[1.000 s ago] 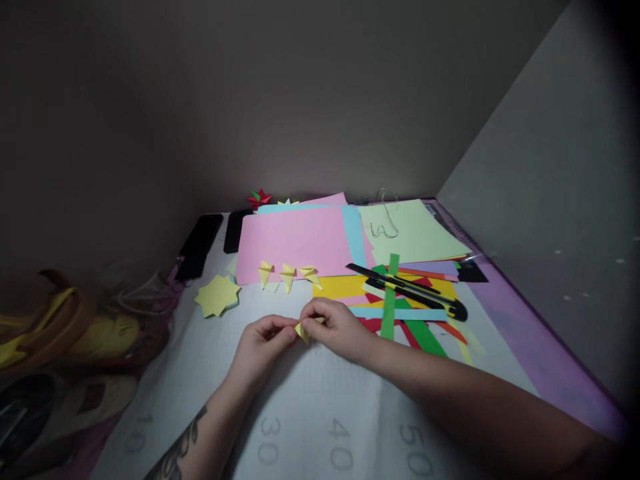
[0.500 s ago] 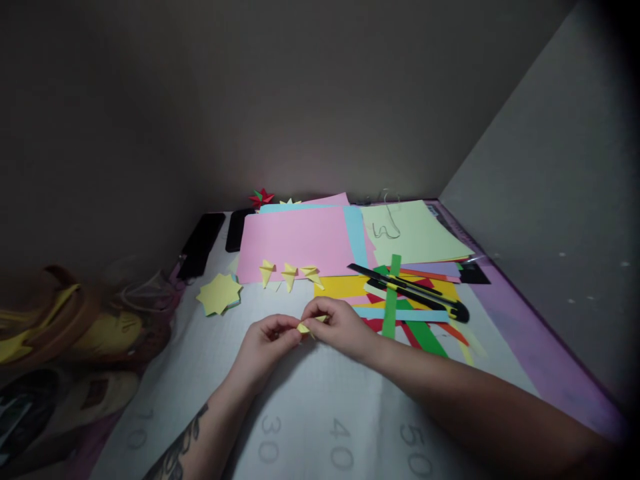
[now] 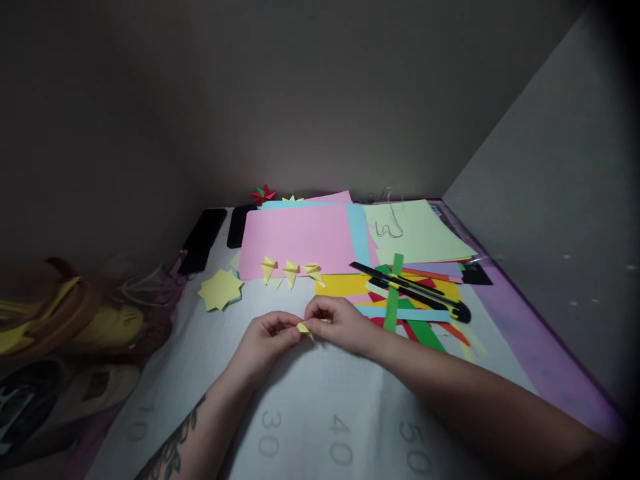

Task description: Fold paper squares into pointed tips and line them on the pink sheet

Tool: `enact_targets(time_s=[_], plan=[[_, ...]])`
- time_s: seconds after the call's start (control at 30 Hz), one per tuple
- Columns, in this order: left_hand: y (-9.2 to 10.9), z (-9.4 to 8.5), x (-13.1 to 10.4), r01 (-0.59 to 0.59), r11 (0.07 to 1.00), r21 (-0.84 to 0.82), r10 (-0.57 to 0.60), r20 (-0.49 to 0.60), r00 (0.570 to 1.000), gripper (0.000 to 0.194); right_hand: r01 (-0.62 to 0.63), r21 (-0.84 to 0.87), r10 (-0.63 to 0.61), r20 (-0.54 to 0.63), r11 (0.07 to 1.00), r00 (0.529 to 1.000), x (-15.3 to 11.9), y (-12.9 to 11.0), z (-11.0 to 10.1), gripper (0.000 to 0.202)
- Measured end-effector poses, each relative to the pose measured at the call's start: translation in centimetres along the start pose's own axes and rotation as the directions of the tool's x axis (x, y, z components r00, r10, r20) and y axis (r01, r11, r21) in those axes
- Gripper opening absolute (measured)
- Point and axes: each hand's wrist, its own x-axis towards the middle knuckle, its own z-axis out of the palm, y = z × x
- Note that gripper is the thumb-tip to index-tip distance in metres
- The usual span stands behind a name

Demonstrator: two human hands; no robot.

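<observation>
Both hands meet over the white mat, pinching one small folded yellow paper (image 3: 304,329). My left hand (image 3: 267,340) grips its left side between thumb and fingers. My right hand (image 3: 340,323) holds the right side, its fingers covering part of the paper. Just beyond lie three folded yellow pieces, the left one (image 3: 269,270), the middle one (image 3: 291,272) and the right one (image 3: 314,273), along the near edge of a pink sheet (image 3: 300,233). A stack of yellow star-shaped papers (image 3: 220,289) sits left of them.
Two cutters (image 3: 425,295) lie on coloured paper strips (image 3: 393,300) at the right. Behind are a pale green sheet (image 3: 415,230) with a wire, a red paper star (image 3: 263,194) and dark phones (image 3: 205,230). A bag (image 3: 110,327) stands at the left.
The yellow paper between my fingers has turned slightly, and a pointed tip shows more clearly below it. The camera view has shifted a little.
</observation>
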Motion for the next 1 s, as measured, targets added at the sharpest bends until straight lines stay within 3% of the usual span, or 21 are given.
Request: enact_targets(time_s=[0.17, 0.43, 0.63, 0.7, 0.8, 1.0], plan=[[0.1, -0.12, -0.07, 0.022, 0.999, -0.035, -0.02, 0.059, 0.998, 0.022, 0.067, -0.173, -0.077, -0.048, 0.983, 0.996, -0.13, -0.48, 0.11, 0.008], [0.22, -0.08, -0.06, 0.035, 0.999, -0.03, -0.034, 0.052, 0.998, 0.02, -0.009, -0.044, 0.007, -0.052, 0.999, 0.999, 0.0, -0.27, 0.28, 0.006], [0.07, -0.11, -0.1, 0.031, 0.999, -0.036, -0.028, 0.086, 0.996, 0.021, 0.181, -0.284, -0.201, -0.04, 0.942, 0.979, -0.43, -0.25, 0.39, 0.011], [0.08, -0.13, -0.12, 0.027, 0.999, -0.036, -0.023, 0.086, 0.996, 0.022, 0.189, -0.297, -0.212, -0.048, 0.936, 0.976, -0.53, -0.2, 0.5, 0.011], [0.17, -0.11, -0.05, 0.011, 1.0, -0.029, -0.01, 0.049, 0.999, 0.023, 0.166, -0.244, -0.192, -0.087, 0.956, 0.978, -0.53, -0.09, 0.55, 0.009], [0.32, 0.06, 0.06, -0.103, 0.993, 0.055, 0.11, -0.123, 0.986, 0.023, 0.331, -0.195, -0.352, -0.08, 0.923, 0.933, -0.56, -0.29, 0.26, 0.017]])
